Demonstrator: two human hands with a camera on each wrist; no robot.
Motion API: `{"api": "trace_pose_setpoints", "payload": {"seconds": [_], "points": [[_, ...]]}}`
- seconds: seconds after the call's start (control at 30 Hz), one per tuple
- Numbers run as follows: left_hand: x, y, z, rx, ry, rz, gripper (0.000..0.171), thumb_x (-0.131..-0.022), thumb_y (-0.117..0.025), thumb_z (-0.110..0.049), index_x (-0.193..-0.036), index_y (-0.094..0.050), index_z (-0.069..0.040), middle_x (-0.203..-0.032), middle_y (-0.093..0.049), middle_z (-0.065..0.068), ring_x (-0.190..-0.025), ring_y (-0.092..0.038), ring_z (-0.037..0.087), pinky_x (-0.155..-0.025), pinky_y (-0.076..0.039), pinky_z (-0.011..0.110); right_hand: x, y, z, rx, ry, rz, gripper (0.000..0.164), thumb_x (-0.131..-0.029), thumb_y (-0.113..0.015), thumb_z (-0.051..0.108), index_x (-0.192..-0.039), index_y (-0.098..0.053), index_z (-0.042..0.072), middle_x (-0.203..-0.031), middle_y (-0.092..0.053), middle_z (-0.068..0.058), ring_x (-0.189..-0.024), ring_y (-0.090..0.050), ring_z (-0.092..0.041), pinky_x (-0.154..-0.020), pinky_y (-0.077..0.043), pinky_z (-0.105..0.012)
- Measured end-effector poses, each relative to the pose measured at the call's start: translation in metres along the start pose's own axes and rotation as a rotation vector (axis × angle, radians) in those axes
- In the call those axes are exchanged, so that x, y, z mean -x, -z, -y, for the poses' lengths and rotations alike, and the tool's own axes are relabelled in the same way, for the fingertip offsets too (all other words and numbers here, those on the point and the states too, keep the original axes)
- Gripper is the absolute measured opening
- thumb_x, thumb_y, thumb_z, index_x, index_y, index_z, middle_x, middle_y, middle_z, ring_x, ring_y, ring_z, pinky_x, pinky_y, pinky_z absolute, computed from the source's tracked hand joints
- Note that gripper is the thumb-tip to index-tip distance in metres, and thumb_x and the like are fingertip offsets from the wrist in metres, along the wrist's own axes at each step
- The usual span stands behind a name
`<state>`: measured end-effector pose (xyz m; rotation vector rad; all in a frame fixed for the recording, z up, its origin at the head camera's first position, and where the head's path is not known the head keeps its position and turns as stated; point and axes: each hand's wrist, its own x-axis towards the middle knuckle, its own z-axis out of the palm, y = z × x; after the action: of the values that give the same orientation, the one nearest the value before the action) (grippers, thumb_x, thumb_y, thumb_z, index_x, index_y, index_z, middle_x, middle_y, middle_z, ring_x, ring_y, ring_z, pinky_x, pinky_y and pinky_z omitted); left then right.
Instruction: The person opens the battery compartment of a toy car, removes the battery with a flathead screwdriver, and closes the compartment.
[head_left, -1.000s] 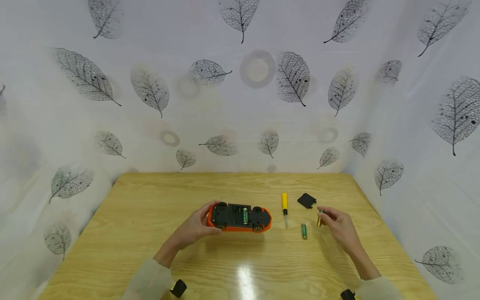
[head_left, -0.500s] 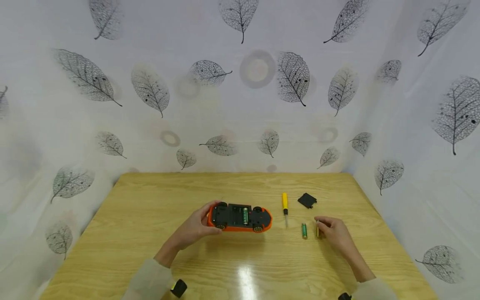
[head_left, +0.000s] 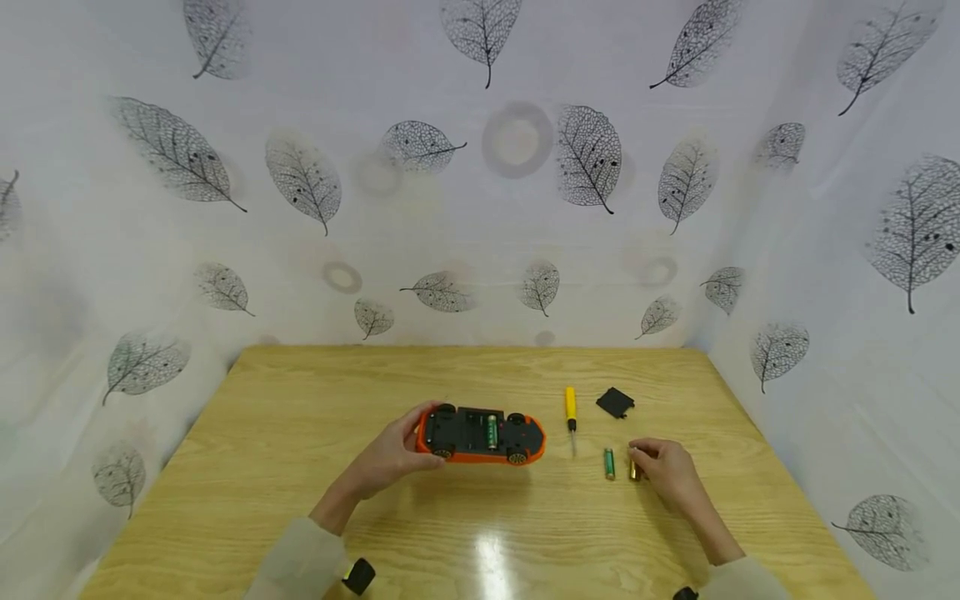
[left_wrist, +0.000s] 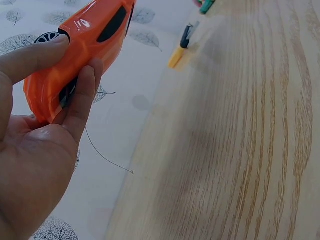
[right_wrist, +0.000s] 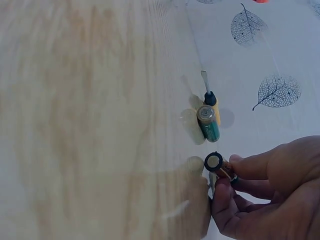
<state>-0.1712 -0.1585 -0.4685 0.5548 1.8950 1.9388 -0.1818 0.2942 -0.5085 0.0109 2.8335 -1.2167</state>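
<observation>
My left hand (head_left: 393, 450) grips the rear of an orange toy car (head_left: 480, 457), which is turned so its black underside faces up. In the car's uncovered battery bay lies one green battery (head_left: 492, 432). The left wrist view shows thumb and fingers around the orange body (left_wrist: 82, 55). On the right, my right hand (head_left: 670, 473) pinches a gold-and-dark battery (right_wrist: 222, 167) between thumb and fingers, low at the tabletop. Another green battery (head_left: 609, 463) lies just left of it. Whether the pinched battery touches the table I cannot tell.
A yellow screwdriver (head_left: 571, 408) with a black collar lies right of the car, its tip toward me. Behind the right hand is a small black battery cover (head_left: 616, 402). The wooden table (head_left: 315, 375) ends at a leaf-printed curtain (head_left: 480, 217).
My right hand has come down toward me and slightly left with the gold-and-dark battery, now beside the loose green one. The left hand and car have stayed in place.
</observation>
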Motion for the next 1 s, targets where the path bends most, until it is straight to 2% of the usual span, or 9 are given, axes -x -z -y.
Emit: {"api": "trace_pose_setpoints", "payload": {"seconds": [0.33,0.6,1.0], "points": [[-0.0001,0.0006,-0.0011,0.005,-0.034,0.013,0.087,-0.089,-0.074,0.006,-0.160,-0.023,0.003,-0.157,-0.030,0.033,-0.131,-0.056,0.031,-0.100,-0.055,0.034,-0.0006,-0.0019,0.0060,0.053,0.023,-0.024,0.025,-0.100,-0.066,0.009,-0.113,-0.073,-0.011,-0.081,-0.071,-0.004,-0.066,-0.056,-0.018,-0.054,-0.045,-0.027],[-0.0005,-0.0001,-0.0014,0.015,-0.035,0.014,0.088,-0.090,-0.074,0.006,-0.160,-0.022,0.003,-0.158,-0.030,0.033,-0.132,-0.055,0.033,-0.099,-0.055,0.035,-0.0021,-0.0037,0.0071,0.084,0.020,-0.053,0.022,-0.098,-0.069,0.009,-0.108,-0.075,-0.009,-0.088,-0.075,-0.010,-0.068,-0.057,-0.014,-0.056,-0.047,-0.026],[-0.0007,0.0003,0.0000,0.026,-0.036,0.015,0.088,-0.089,-0.072,0.010,-0.160,-0.020,0.005,-0.158,-0.029,0.033,-0.133,-0.054,0.033,-0.100,-0.054,0.034,0.0003,-0.0027,0.0102,0.074,0.015,-0.054,0.024,-0.099,-0.069,0.011,-0.111,-0.074,-0.009,-0.093,-0.075,-0.013,-0.071,-0.061,-0.016,-0.058,-0.049,-0.027]]}}
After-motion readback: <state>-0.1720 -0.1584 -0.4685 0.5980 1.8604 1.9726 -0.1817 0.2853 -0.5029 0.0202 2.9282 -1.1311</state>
